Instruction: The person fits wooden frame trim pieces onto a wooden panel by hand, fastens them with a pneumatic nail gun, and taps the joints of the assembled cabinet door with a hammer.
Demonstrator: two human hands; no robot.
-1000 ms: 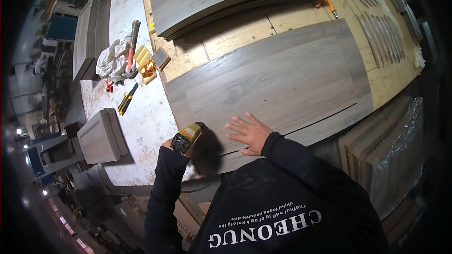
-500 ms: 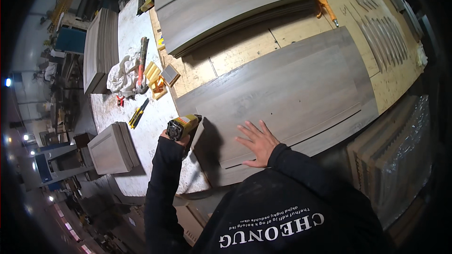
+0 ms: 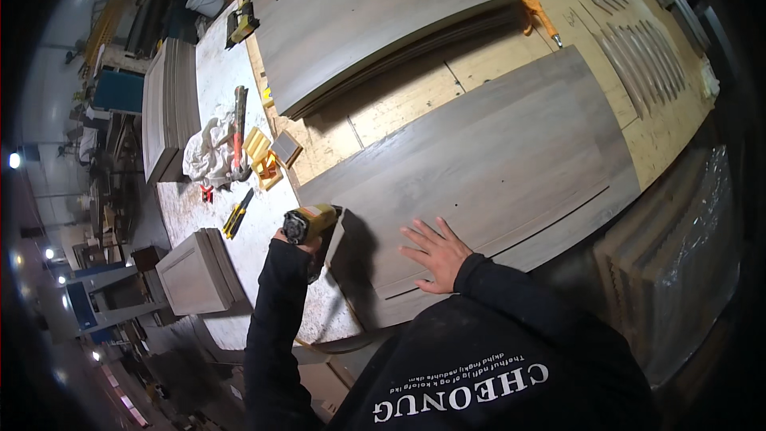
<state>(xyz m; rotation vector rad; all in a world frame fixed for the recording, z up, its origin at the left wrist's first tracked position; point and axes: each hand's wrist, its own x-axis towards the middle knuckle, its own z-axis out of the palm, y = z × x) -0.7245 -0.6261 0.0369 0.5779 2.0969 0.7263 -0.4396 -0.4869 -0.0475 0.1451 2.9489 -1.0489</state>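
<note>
A large grey wood-grain panel (image 3: 495, 144) lies flat on the bench in front of me, with two small dark dots and a long groove near its close edge. My left hand (image 3: 309, 247) is closed around the handle of a yellow and black nail gun (image 3: 319, 218). The gun is at the panel's left end, throwing a dark shadow on it; whether its tip touches the wood is hidden. Spread over the panel's near part, my right hand (image 3: 438, 258) rests palm down with its fingers apart and nothing in it.
Beyond the panel is a stack of similar panels (image 3: 391, 16). To the left lie pliers (image 3: 238, 214), a hammer (image 3: 239, 132), a white rag (image 3: 209, 152) and small wood blocks (image 3: 259, 152). An orange-handled tool (image 3: 540, 17) sits far right. Wrapped boards (image 3: 670, 271) stand at right.
The view has shifted slightly, so the bench items on the left appear lower. Both hands keep nearly the same places on the panel, the left one still gripping the nail gun.
</note>
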